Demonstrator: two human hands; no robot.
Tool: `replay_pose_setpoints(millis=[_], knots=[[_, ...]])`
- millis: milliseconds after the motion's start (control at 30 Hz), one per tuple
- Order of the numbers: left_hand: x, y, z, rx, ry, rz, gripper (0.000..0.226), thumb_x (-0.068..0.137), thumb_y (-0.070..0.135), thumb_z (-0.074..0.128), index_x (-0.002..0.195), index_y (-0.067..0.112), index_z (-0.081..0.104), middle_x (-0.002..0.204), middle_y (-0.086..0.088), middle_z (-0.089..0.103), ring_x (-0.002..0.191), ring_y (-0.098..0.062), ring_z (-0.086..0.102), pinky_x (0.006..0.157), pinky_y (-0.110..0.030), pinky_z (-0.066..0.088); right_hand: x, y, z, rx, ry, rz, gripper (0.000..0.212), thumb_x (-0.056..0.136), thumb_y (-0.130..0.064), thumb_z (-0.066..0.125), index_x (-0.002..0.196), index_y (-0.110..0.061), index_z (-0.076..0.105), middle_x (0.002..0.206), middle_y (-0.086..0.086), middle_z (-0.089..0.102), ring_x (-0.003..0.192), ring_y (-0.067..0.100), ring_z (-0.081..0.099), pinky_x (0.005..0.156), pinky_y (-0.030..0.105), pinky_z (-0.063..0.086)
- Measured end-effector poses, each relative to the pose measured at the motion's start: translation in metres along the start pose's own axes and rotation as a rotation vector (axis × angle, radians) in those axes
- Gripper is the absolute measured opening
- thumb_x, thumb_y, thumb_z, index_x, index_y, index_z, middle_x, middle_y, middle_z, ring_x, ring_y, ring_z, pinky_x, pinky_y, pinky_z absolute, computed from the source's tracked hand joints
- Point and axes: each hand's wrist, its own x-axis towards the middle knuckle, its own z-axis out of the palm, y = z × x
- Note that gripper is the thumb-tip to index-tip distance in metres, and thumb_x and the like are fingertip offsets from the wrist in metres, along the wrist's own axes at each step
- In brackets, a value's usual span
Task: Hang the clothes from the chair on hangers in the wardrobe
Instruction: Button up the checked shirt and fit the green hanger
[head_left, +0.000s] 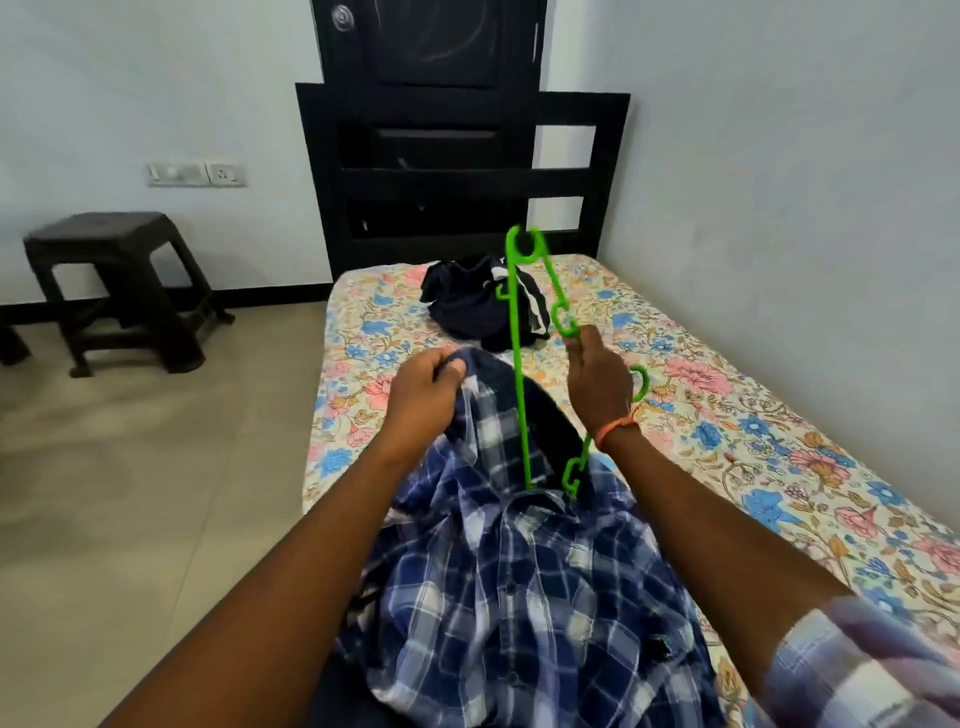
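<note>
Well, starting at the left of the frame, a dark stool (119, 291) stands on bare floor, well clear of me. Toward the centre my left hand (423, 397) pinches the collar edge of the blue checked shirt (509, 587), which lies on the floral bed (753, 431). Right of centre my right hand (600, 382) grasps the green hanger (522, 364), its lower end tucked into the shirt's neck opening. I judge I should hold the collar wide and feed one hanger arm into a shoulder. Dark clothes (478, 304) sit further up the bed; open mattress lies to the right, the wall beyond.
</note>
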Motion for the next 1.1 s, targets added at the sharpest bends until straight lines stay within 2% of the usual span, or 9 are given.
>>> replay_pose_setpoints(millis=[133, 267, 467, 567, 633, 767, 933, 1000, 1100], knots=[[0.025, 0.012, -0.016, -0.045, 0.151, -0.065, 0.026, 0.1, 0.02, 0.051, 0.077, 0.009, 0.059, 0.066, -0.01, 0.052, 0.056, -0.02, 0.043, 0.052, -0.031, 0.033, -0.013, -0.004, -0.009, -0.009, -0.061, -0.23, 0.026, 0.103, -0.032, 0.045, 0.106, -0.01, 0.057, 0.052, 0.005, 0.046, 0.038, 0.026, 0.039, 0.038, 0.029, 0.026], [0.042, 0.024, -0.029, -0.057, 0.212, -0.074, 0.022, 0.098, 0.017, 0.053, 0.077, 0.011, 0.059, 0.063, -0.006, 0.05, 0.053, -0.02, 0.04, 0.048, -0.026, 0.03, -0.005, -0.012, -0.023, 0.005, -0.075, -0.296, 0.021, 0.102, -0.03, 0.049, 0.102, -0.011, 0.058, 0.053, -0.002, 0.039, 0.04, 0.022, 0.036, 0.038, 0.029, 0.028], [0.061, 0.055, -0.043, 0.051, 0.348, -0.029, 0.02, 0.088, 0.012, 0.054, 0.078, 0.002, 0.068, 0.064, -0.013, 0.056, 0.06, -0.021, 0.045, 0.057, -0.035, 0.035, -0.009, -0.031, -0.036, 0.032, -0.167, -0.549, 0.039, 0.1, -0.038, 0.042, 0.105, -0.006, 0.065, 0.056, 0.009, 0.055, 0.042, 0.03, 0.05, 0.036, 0.03, 0.033], [0.061, 0.069, -0.049, 0.268, 0.39, 0.043, 0.02, 0.089, 0.009, 0.056, 0.088, 0.007, 0.076, 0.089, -0.017, 0.071, 0.082, -0.029, 0.063, 0.07, -0.035, 0.045, -0.011, -0.033, -0.035, -0.041, -0.165, -0.652, 0.038, 0.099, -0.031, 0.047, 0.123, -0.005, 0.06, 0.069, 0.013, 0.066, 0.048, 0.031, 0.056, 0.034, 0.033, 0.04], [0.056, 0.075, -0.05, 0.494, 0.373, 0.167, 0.019, 0.091, 0.01, 0.056, 0.094, 0.008, 0.075, 0.1, -0.014, 0.071, 0.097, -0.033, 0.063, 0.076, -0.034, 0.044, -0.014, -0.028, -0.033, -0.086, -0.194, -0.704, 0.038, 0.097, -0.024, 0.052, 0.132, -0.009, 0.048, 0.073, 0.013, 0.067, 0.048, 0.032, 0.056, 0.034, 0.032, 0.04], [0.045, 0.089, -0.038, 0.725, 0.308, 0.361, 0.021, 0.099, 0.019, 0.049, 0.106, 0.015, 0.068, 0.108, -0.012, 0.061, 0.099, -0.037, 0.059, 0.079, -0.04, 0.045, -0.032, -0.038, -0.034, -0.144, -0.265, -0.752, 0.043, 0.094, -0.022, 0.049, 0.136, -0.012, 0.047, 0.076, 0.012, 0.069, 0.044, 0.031, 0.056, 0.034, 0.028, 0.04], [0.031, 0.103, -0.012, 0.712, -0.008, 0.653, 0.018, 0.096, 0.016, 0.055, 0.103, 0.011, 0.07, 0.102, -0.01, 0.063, 0.096, -0.031, 0.06, 0.086, -0.043, 0.048, -0.033, -0.076, -0.024, -0.276, -0.377, -0.485, 0.037, 0.094, -0.019, 0.054, 0.13, -0.015, 0.055, 0.097, 0.017, 0.054, 0.061, 0.04, 0.058, 0.048, 0.035, 0.032], [0.023, 0.086, -0.011, 0.656, -0.015, 0.662, 0.015, 0.095, 0.013, 0.056, 0.101, 0.011, 0.07, 0.1, -0.008, 0.064, 0.094, -0.028, 0.06, 0.085, -0.041, 0.048, -0.021, -0.074, -0.018, -0.245, -0.446, -0.298, 0.028, 0.094, -0.023, 0.054, 0.118, -0.008, 0.057, 0.109, 0.016, 0.048, 0.071, 0.041, 0.059, 0.053, 0.038, 0.037], [0.01, 0.049, -0.021, 0.435, 0.092, 0.506, 0.015, 0.095, 0.013, 0.058, 0.102, 0.014, 0.07, 0.1, -0.002, 0.067, 0.094, -0.017, 0.06, 0.086, -0.031, 0.047, -0.002, -0.057, -0.013, -0.149, -0.538, -0.103, 0.04, 0.093, -0.041, 0.061, 0.11, -0.007, 0.051, 0.106, 0.012, 0.05, 0.079, 0.037, 0.058, 0.061, 0.037, 0.04]])
